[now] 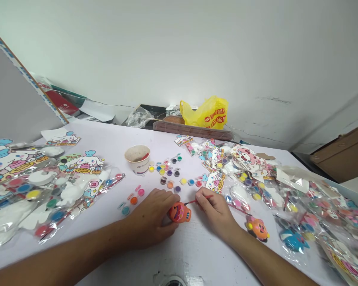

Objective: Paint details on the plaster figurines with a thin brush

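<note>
Your left grip (156, 216) holds an orange figure (179, 213) at six o'clock on the counter (217, 258), visible side looking mostly painted, underside hidden; your right grip (214, 211) pinches a brush (192, 201) near its two o'clock.

On the table (214, 256) there, paint pots (170, 184) lie between a cup (138, 163) and the figurine (179, 212) — packaged kits (80, 163) to either side. Behind, by the wall (137, 51), sits a plastic bag (204, 113).
</note>
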Available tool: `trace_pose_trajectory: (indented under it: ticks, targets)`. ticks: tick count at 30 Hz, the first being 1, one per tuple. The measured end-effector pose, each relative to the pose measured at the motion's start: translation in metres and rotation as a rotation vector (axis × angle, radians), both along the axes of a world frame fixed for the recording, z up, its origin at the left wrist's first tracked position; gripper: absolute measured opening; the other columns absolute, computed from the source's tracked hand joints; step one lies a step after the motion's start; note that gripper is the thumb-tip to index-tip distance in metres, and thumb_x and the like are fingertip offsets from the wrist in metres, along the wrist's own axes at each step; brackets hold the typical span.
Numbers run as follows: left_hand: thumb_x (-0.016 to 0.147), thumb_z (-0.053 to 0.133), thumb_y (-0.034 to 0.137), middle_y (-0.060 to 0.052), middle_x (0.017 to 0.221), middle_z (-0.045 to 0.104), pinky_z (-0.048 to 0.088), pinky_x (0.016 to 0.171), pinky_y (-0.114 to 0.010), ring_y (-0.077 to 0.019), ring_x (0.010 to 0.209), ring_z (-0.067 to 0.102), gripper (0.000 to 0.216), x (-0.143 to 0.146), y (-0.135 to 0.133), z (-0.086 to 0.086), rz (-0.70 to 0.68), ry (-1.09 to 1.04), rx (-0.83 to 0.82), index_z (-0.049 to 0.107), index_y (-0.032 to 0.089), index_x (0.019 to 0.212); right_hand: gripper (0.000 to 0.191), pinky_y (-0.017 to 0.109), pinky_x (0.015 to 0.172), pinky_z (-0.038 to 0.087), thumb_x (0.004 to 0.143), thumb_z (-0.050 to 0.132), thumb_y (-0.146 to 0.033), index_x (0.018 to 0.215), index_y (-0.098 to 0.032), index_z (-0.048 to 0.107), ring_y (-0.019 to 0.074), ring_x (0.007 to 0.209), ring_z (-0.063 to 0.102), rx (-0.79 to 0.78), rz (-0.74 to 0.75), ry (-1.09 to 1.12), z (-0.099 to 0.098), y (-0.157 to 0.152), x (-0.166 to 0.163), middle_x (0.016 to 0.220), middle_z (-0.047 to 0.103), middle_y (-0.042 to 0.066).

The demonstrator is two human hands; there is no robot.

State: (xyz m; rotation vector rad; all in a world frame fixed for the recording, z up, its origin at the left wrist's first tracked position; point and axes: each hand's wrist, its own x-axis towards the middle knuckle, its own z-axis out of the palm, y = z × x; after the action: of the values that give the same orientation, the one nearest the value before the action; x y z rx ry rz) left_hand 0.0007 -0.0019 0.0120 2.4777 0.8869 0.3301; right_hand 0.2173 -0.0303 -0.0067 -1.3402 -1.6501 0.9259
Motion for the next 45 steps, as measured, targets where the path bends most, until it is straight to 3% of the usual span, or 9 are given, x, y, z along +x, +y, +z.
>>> trace_pose_trajectory:
  ticks: [15,25,45]
  targets:
    - [0.081,0.059,0.022,-0.003,0.090,0.057,0.036,0.075,-0.035,-0.0225,0.083,0.048,0.018,0.0002,0.0002,-0.0003,-0.007,0.015,-0.003,0.049,0.021,0.096,0.041,0.027,0.054,0.027,0.096,0.041,-0.046,0.063,-0.021,0.040,0.0129,0.055,0.034,-0.073,0.034,0.113,-0.0022,0.0003,0.0026,0.057,0.037,-0.005]
    - [0.081,0.058,0.025,-0.003,0.091,0.057,0.036,0.076,-0.034,-0.0225,0.083,0.048,0.017,-0.0007,0.0006,-0.0003,-0.011,0.007,0.010,0.049,0.021,0.096,0.041,0.027,0.055,0.026,0.097,0.041,-0.043,0.063,-0.021,0.038,0.0128,0.057,0.033,0.007,-0.005,0.028,-0.0010,-0.0011,0.0009,0.060,0.035,-0.004]
    - [0.081,0.058,0.024,-0.003,0.090,0.056,0.034,0.074,-0.033,-0.0214,0.081,0.047,0.018,-0.0002,0.0004,-0.0009,-0.009,0.017,0.003,0.047,0.021,0.095,0.041,0.027,0.053,0.025,0.097,0.039,-0.043,0.063,-0.021,0.036,0.0126,0.056,0.031,0.008,0.021,0.011,-0.0006,-0.0026,0.0002,0.060,0.033,-0.005]
